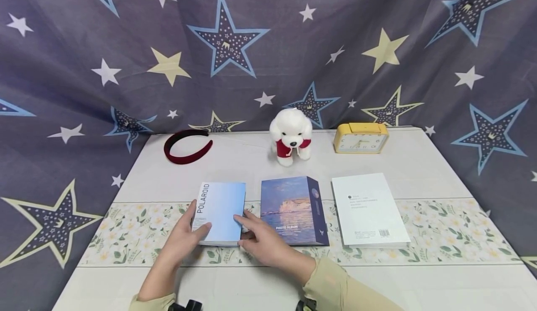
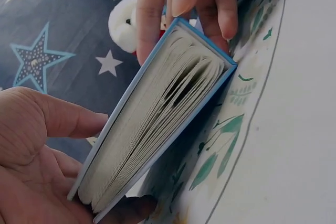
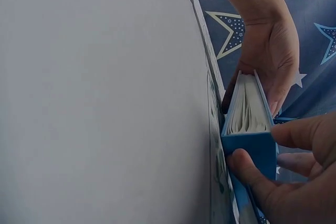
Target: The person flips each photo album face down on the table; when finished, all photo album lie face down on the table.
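Both hands hold a light-blue photo album marked POLAROID, its cover facing up. My left hand grips its left, open-page side, the thumb on the cover and fingers reaching underneath. At the opposite side, my right hand pinches the blue spine between thumb and fingers. The page edges show in the left wrist view, with the covers slightly spread. A gap shows between part of the album's underside and the table. To its right lies a second photo album with a painted seaside cliff.
A white book-like item with a barcode lies at the right. Along the back are a dark red headband, a white plush dog in red and a yellow clock. A star-patterned curtain hangs behind the table.
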### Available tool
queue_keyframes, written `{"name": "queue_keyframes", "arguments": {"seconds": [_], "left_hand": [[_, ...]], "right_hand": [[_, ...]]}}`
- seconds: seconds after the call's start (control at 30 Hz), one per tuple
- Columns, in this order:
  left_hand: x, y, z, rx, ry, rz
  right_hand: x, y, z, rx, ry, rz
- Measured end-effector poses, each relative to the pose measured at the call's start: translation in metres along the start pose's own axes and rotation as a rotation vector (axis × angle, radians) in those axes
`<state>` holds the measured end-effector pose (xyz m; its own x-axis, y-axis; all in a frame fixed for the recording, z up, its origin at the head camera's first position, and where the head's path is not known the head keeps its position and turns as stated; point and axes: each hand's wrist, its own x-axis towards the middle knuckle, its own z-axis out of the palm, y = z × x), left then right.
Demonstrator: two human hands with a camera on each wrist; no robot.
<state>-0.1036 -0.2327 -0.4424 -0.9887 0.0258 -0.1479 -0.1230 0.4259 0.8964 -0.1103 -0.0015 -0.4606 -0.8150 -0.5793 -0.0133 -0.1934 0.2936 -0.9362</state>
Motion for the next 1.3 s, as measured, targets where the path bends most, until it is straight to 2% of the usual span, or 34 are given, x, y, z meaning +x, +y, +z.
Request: {"name": "queue_keyframes", "arguments": {"seconds": [0.33, 0.53, 0.67, 0.77, 0.83, 0.93, 1.17, 1.3], "left_hand": [[-0.002, 0.002, 0.003, 0.108, 0.023, -0.015], [-0.002, 0.000, 0.006, 0.176, 0.044, 0.006], [-0.002, 0.000, 0.011, 0.326, 0.070, -0.011], [-0.003, 0.005, 0.017, 0.445, 0.078, -0.048], [-0.003, 0.010, 0.020, 0.488, 0.080, -0.047], [0.000, 0.018, 0.024, 0.535, 0.098, -0.017], [0.013, 0.035, 0.034, 0.602, 0.112, 0.144], [0.022, 0.040, 0.040, 0.641, 0.123, 0.201]], "right_hand": [[0.002, 0.002, 0.001, -0.015, 0.009, -0.020], [0.001, 0.001, 0.000, 0.016, -0.004, -0.003], [0.000, 0.001, -0.001, 0.051, -0.015, 0.005], [-0.003, 0.001, -0.004, 0.088, -0.018, 0.009], [-0.006, 0.000, -0.009, 0.097, -0.012, 0.005], [-0.013, -0.001, -0.022, 0.068, 0.027, -0.011], [-0.024, 0.003, -0.065, -0.100, 0.184, -0.054], [-0.030, 0.008, -0.092, -0.157, 0.259, -0.063]]}}
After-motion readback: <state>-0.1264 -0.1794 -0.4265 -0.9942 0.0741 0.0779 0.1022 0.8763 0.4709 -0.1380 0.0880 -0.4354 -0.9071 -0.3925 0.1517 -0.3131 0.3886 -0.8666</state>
